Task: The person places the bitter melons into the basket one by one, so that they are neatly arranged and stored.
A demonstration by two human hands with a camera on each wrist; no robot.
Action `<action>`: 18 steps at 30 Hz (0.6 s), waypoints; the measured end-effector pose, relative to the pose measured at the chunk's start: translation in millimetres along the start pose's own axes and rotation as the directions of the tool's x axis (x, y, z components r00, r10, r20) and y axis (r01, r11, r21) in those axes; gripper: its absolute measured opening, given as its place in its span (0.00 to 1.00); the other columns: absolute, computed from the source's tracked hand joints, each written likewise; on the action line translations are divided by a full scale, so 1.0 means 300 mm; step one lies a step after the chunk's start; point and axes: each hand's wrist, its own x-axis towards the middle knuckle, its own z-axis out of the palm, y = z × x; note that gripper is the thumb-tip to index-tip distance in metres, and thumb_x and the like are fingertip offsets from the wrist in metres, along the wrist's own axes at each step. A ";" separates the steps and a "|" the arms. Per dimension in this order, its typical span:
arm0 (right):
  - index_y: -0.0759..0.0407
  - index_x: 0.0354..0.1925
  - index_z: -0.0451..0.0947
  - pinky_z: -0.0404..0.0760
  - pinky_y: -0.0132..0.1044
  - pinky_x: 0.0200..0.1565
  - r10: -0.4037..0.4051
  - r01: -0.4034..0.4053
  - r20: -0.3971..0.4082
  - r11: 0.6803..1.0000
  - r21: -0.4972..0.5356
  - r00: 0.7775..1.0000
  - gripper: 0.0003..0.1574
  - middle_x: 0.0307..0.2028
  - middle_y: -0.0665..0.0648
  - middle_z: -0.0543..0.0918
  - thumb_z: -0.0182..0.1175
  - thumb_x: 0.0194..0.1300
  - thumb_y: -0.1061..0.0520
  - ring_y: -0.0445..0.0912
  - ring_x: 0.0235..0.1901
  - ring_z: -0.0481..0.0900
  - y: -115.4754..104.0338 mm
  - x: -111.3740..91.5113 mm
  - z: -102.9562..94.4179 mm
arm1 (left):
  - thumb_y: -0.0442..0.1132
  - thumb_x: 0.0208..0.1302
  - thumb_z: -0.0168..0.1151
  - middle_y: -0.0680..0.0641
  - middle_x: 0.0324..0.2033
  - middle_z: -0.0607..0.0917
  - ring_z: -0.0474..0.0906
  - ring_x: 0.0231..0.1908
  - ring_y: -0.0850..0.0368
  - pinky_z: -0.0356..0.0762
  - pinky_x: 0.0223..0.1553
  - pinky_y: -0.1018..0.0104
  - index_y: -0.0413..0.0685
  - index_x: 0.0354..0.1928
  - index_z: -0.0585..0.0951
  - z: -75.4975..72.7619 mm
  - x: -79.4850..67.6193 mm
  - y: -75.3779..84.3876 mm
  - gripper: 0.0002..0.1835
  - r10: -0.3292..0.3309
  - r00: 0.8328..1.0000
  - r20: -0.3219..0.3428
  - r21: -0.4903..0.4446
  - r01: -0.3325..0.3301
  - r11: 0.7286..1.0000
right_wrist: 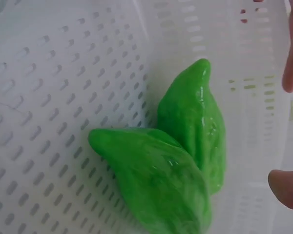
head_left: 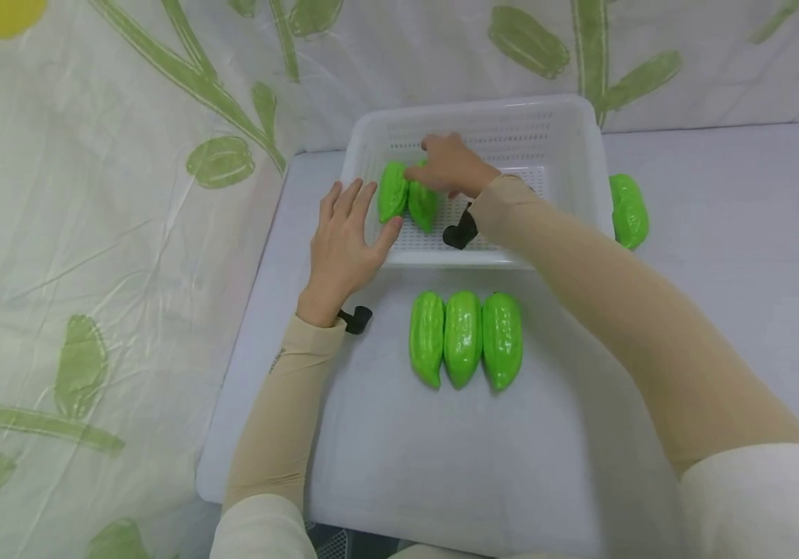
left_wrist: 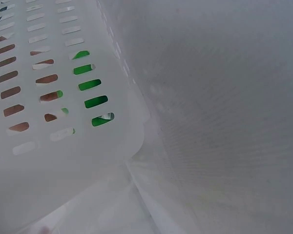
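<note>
4 grn veg (head_left: 463,339) outside bskt (head_left: 441,259) | hd view only

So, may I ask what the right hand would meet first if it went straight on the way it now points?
Likely the left vegetable in the basket, though the right hand may pass above it; depth is unclear.

The white, rectangular, slotted plastic basket (head_left: 441,260) looks smooth, with a soft sheen. Inside it, two green, tapered pepper-shaped pieces (head_left: 392,192) have glossy, ridged skins. Around it, the flat, pale worktop (head_left: 385,458) looks smooth and matt; behind it, white leaf-printed sheeting (head_left: 427,54) looks creased.
</note>
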 end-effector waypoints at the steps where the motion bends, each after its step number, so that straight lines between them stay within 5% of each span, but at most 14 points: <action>1: 0.60 0.83 0.46 0.86 0.41 0.48 -0.008 0.008 -0.011 1.000 0.000 1.000 0.50 0.82 0.66 0.51 0.51 0.77 0.39 0.56 0.65 0.73 0.001 -0.001 -0.002 | 0.67 0.74 0.50 0.43 0.79 0.65 0.49 0.81 0.42 0.70 0.67 0.32 0.51 0.79 0.67 0.001 0.000 -0.001 0.40 0.001 1.000 0.000 0.000 -0.001 1.000; 8: 0.56 0.83 0.50 0.84 0.38 0.44 -0.041 0.042 -0.065 0.999 0.011 0.997 0.48 0.82 0.64 0.49 0.52 0.76 0.39 0.50 0.46 0.79 -0.008 -0.019 -0.036 | 0.66 0.75 0.51 0.42 0.78 0.65 0.49 0.81 0.41 0.68 0.69 0.33 0.50 0.78 0.67 -0.003 -0.001 0.001 0.39 0.005 1.000 -0.006 -0.007 -0.005 1.000; 18: 0.54 0.82 0.54 0.84 0.37 0.46 -0.072 0.076 -0.079 0.996 0.047 0.994 0.48 0.82 0.60 0.53 0.56 0.75 0.38 0.51 0.46 0.81 -0.028 -0.077 -0.092 | 0.65 0.75 0.52 0.42 0.78 0.65 0.49 0.81 0.40 0.67 0.71 0.34 0.49 0.78 0.67 -0.004 -0.001 0.005 0.40 0.004 1.000 0.001 -0.009 -0.004 1.000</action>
